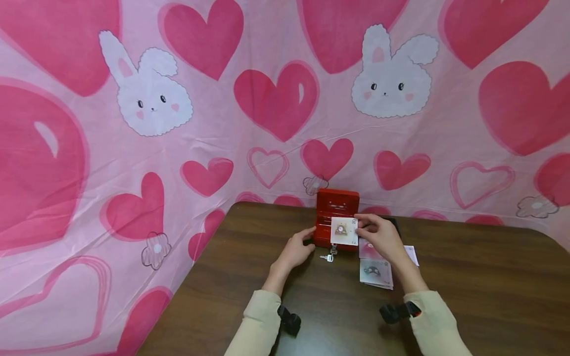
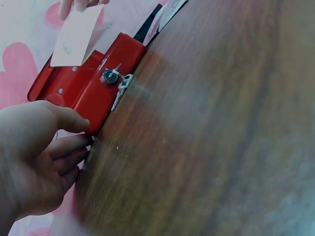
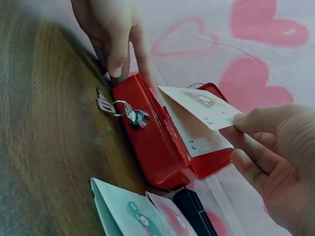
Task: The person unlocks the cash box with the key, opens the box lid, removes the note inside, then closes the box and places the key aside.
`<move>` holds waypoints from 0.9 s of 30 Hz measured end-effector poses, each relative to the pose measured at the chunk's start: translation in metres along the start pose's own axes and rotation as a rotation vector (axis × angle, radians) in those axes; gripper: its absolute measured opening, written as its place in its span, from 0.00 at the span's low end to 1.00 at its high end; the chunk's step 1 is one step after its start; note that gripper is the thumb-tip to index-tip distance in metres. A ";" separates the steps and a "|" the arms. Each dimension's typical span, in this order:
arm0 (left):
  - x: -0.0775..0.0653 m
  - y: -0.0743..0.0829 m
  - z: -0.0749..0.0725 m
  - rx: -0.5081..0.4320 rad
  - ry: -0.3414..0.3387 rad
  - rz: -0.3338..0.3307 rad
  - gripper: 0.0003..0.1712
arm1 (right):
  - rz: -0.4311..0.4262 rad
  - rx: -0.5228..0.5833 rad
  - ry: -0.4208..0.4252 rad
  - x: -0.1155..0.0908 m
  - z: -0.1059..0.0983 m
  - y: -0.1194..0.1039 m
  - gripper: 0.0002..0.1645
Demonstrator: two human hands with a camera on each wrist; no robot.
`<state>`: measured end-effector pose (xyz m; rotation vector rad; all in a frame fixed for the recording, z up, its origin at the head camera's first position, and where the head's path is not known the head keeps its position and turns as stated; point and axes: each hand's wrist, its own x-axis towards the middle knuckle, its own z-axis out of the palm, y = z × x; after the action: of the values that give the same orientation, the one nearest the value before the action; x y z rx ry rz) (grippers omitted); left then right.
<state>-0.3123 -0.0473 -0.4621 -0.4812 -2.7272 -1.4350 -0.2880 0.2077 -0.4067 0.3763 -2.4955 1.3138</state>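
A small red cash box (image 1: 337,199) stands on the table with its lid raised. Keys (image 3: 106,104) on a ring hang from the lock at its front. At the box's left side is my left hand (image 1: 296,249), the thumb at the front corner and the other fingers loosely bent alongside. My right hand (image 1: 383,237) pinches a folded pale play banknote (image 3: 202,110) at its right edge, between thumb and fingers. The note, printed with a cartoon animal, is held over the open box. It hides part of the box's inside.
To the box's right lie a folded pink note (image 1: 369,250), a greenish folded note (image 1: 376,273) nearer me and a pale purple one (image 1: 411,254) beyond my right wrist. A black object (image 3: 194,211) is beside the box. A pink heart-print cloth (image 1: 276,104) hangs behind the wooden table (image 1: 213,296).
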 end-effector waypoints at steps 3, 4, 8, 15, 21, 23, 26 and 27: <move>0.000 0.001 -0.001 0.002 -0.002 -0.004 0.31 | 0.004 0.021 -0.016 -0.002 -0.002 0.002 0.24; -0.001 0.001 -0.001 0.003 -0.004 -0.004 0.31 | 0.004 0.026 -0.016 -0.002 -0.003 0.003 0.24; 0.000 0.000 -0.001 0.004 -0.012 -0.008 0.31 | 0.003 0.045 -0.022 -0.002 -0.006 0.004 0.24; 0.001 0.001 -0.004 -0.005 -0.012 -0.011 0.31 | 0.010 0.083 -0.089 -0.001 -0.012 0.002 0.25; 0.001 -0.001 -0.003 -0.003 -0.009 -0.012 0.31 | 0.030 0.062 -0.140 -0.002 -0.014 0.001 0.26; 0.001 -0.001 -0.002 0.000 -0.009 -0.011 0.31 | 0.041 0.040 -0.152 -0.003 -0.017 0.002 0.26; 0.001 -0.002 -0.002 -0.004 -0.017 -0.012 0.31 | 0.042 0.017 -0.165 -0.005 -0.022 0.005 0.25; 0.001 -0.002 -0.002 -0.008 -0.019 -0.010 0.31 | 0.039 0.015 -0.170 -0.005 -0.024 0.006 0.25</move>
<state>-0.3138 -0.0493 -0.4627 -0.4852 -2.7438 -1.4520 -0.2824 0.2317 -0.4000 0.4636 -2.6449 1.3693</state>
